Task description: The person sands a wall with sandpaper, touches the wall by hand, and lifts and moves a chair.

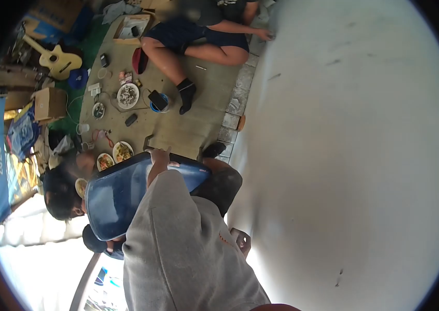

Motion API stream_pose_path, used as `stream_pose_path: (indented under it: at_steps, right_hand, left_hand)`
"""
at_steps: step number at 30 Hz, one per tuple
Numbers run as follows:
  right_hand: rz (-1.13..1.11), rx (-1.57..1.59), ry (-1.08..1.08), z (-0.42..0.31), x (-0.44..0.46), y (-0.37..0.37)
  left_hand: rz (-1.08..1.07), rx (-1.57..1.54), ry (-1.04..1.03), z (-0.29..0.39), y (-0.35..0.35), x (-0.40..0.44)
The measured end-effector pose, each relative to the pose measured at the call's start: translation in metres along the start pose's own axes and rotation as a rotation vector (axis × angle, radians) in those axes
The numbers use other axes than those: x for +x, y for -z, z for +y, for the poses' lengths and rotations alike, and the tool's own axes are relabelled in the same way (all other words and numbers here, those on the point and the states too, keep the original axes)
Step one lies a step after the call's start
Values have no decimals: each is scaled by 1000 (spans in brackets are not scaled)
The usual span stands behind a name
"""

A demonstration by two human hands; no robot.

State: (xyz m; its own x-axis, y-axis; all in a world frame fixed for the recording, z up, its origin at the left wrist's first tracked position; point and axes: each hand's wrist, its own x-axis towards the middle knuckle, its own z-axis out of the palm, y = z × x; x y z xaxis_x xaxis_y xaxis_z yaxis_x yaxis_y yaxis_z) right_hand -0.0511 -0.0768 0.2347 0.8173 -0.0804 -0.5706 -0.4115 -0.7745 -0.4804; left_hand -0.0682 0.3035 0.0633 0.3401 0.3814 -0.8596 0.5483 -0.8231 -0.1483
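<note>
A glossy blue panel point(118, 194) with rounded corners and a dark rim stands left of my grey sleeve. It looks like part of a chair, with a bent metal leg point(148, 140) at its far side. My left hand point(160, 156) grips the panel's upper edge, fingers over the rim. Low by the white wall, my right hand point(242, 241) shows only in part beyond my shirt. Its fingers are curled, and what they hold, if anything, I cannot make out. Two plates of food point(122, 151) lie on the floor just past the panel.
Across the floor sits a person point(204, 39) with legs folded. Two more people point(64, 192) are at the left. A white plate of small pieces point(128, 96), a phone point(157, 100) on a blue container and a guitar point(59, 61) lie beyond. The white wall point(354, 155) fills the right side.
</note>
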Motion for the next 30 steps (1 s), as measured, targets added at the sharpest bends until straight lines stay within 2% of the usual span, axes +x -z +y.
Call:
stream_pose_path:
  at_steps: [4,6,10,13,15,17,18,20,21,22,23,25,30]
  right_hand:
    - [-28,-40,26,-23,7,25]
    - [-48,-60,40,-36,8,38]
    - [-39,-66,93,-52,21,53]
    - [-48,-83,118,-60,26,68]
    - [-51,-79,130,-68,30,77]
    - [-44,-53,145,-74,33,81]
    - [-34,-39,161,-77,35,83]
    - [-13,2,203,-81,39,85]
    - [-2,22,217,-84,40,87]
    - [14,40,234,-87,40,89]
    - [30,61,246,-90,41,91]
    - [58,98,261,-100,40,98]
    - [122,159,281,-135,44,115]
  left_hand:
    - [-41,-73,29,13,7,-3]
    - [-154,17,110,21,8,-1]
    - [-207,-18,234,27,15,1]
    - [-240,-20,245,32,17,-3]
    - [-227,-46,271,38,14,-20]
    - [-94,-108,310,44,2,-20]
    - [76,222,391,53,-73,38]
    - [354,819,723,65,-182,117]
    - [206,309,409,56,-120,66]
    - [-31,-295,235,41,-23,-14]
    - [1,-294,242,38,-15,-19]
    - [-121,-213,176,30,-4,-31]
    - [-188,-230,142,22,11,-29]
